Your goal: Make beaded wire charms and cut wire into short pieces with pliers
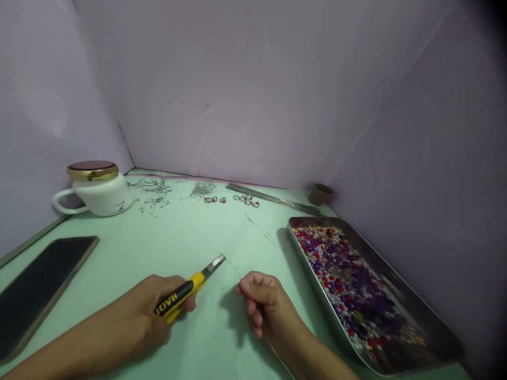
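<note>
My left hand (pixel 158 309) is closed around the yellow-and-black handles of a pair of pliers (pixel 194 285). Their metal jaws point up and to the right, at a thin wire (pixel 233 268). Whether the jaws grip that wire or only touch it, I cannot tell. Thumb and forefinger of my right hand (pixel 263 303) pinch the wire, just right of the jaws. A long end of it seems to run out below the right hand toward the bottom edge.
At right lies a metal tray (pixel 325 311) of mixed beads. Behind are a bundle of wires (pixel 273 198), beaded wire pieces (pixel 245 200), wire scraps (pixel 154 192) and a small brown cup (pixel 320 194). A lidded white mug (pixel 103 195) and a phone (pixel 43 290) are at left.
</note>
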`<state>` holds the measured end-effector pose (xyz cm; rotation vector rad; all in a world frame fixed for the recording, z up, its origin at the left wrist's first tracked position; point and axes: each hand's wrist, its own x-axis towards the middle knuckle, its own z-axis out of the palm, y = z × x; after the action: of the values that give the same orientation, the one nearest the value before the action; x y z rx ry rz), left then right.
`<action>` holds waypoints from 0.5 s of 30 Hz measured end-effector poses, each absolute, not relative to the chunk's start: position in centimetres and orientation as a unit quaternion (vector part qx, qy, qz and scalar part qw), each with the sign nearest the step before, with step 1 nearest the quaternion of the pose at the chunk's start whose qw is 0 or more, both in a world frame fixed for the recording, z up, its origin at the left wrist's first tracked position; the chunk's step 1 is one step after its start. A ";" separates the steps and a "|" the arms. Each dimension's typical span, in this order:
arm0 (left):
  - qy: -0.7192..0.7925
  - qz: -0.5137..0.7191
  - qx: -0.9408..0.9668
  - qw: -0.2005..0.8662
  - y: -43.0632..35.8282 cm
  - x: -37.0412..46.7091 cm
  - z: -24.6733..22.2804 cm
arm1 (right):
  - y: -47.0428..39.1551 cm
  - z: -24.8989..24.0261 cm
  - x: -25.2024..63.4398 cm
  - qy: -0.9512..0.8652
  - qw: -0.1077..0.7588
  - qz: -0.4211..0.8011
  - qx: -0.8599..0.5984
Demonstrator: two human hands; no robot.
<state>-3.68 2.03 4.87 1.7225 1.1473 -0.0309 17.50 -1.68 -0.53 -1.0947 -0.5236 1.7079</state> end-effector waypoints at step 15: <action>0.487 -0.007 0.732 0.476 1.8 -3.3 4.6 | -1.8 -0.9 17.5 -0.231 0.496 0.708 -0.447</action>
<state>-3.34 1.84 4.64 1.7896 1.1906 -0.0169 17.47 -1.78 -0.87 -1.0843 -0.5590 1.7151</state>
